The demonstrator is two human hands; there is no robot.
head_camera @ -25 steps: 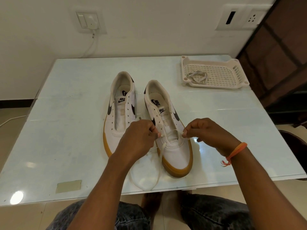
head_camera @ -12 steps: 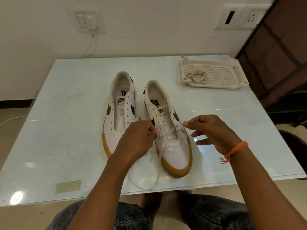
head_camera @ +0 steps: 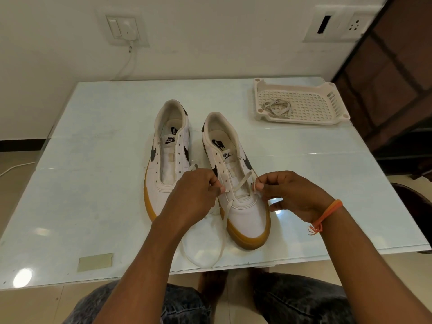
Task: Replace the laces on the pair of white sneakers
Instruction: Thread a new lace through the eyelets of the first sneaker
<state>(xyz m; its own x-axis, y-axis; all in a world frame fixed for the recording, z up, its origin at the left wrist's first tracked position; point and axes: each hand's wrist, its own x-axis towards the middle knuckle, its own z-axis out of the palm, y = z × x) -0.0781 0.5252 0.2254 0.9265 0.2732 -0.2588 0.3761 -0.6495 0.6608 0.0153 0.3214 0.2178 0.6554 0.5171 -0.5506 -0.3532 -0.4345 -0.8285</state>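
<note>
From the head camera I look down on a pale glass-topped table (head_camera: 93, 141) with two white sneakers standing side by side near its middle, toes toward me. The left sneaker (head_camera: 167, 160) has bare eyelets and no lace in it. The right sneaker (head_camera: 236, 183) sits just beside it, a little nearer to me, and carries a white lace (head_camera: 240, 183) that crosses diagonally over the tongue near the toe end.

My left hand (head_camera: 194, 197) is curled at the left eyelet row of the right sneaker, fingertips pinching the lace against the upper. From there the lace drops off the toe side and lies in a loose loop on the table near the close edge. My right hand (head_camera: 292, 195) is at the right eyelet row of the same shoe, thumb and forefinger pinching the other end of the lace; the remaining fingers are bent underneath. An orange thread band (head_camera: 327, 213) circles that wrist.

At the far right corner of the table sits a cream perforated plastic tray (head_camera: 322, 108), and a bundled lace (head_camera: 277, 107) lies in its left part. A strip of beige tape (head_camera: 95, 261) is stuck to the table at the near left. On the wall beyond are a switch plate (head_camera: 122, 28) with a cable hanging from it and a socket panel (head_camera: 339, 24) to the right.
</note>
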